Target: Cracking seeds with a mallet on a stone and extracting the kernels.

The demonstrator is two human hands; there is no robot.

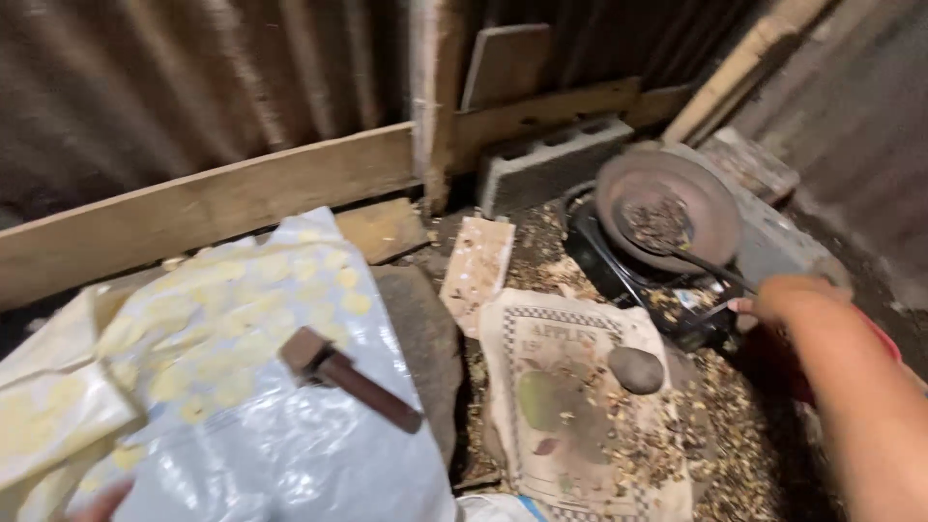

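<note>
Clearly ladle [677, 242] handle meets fingers [746, 305].

The right hand [788, 300] and forearm are bare, with no sleeve, glove, watch or ring showing.

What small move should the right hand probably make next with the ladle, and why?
Probably draw the ladle toward the pan's rim and lift it. The right hand grips its handle, and the scoop lies among dark bits on the pan, apparently loaded. Blur hides the exact grip.
</note>
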